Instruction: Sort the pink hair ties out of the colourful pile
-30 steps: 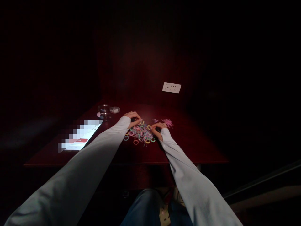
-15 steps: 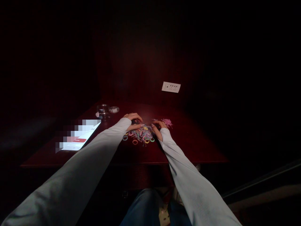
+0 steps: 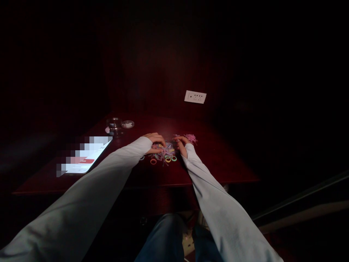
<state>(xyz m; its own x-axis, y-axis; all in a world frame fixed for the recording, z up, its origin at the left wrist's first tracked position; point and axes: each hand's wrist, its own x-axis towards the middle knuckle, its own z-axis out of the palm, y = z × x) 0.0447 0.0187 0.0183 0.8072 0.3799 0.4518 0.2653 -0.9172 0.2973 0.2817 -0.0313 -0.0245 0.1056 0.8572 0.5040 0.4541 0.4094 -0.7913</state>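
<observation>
A loose pile of small coloured hair ties (image 3: pixel 165 151), in pink, purple, yellow and green, lies on the dark red table. My left hand (image 3: pixel 156 140) reaches over the pile's left side, fingers bent and thumb apart from them, touching the ties. At the right edge of the pile is my right hand (image 3: pixel 182 142), its fingers curved and the thumb slightly apart; no held tie can be made out. Just beyond its fingertips are a few small pinkish bits, too small to name. A separate heap of pink hair ties (image 3: pixel 191 138) sits right of that hand.
A clear jar (image 3: pixel 114 128) stands at the back left, with a round clear lid (image 3: pixel 128 124) beside it. A lit phone (image 3: pixel 86 160) rests on the left of the table (image 3: pixel 218 167). On the back panel is a white socket plate (image 3: pixel 195 97).
The view has shifted slightly, so everything sits a little further left and up. My left fingers have moved over the pile, and my right thumb has drawn up toward its fingers.
</observation>
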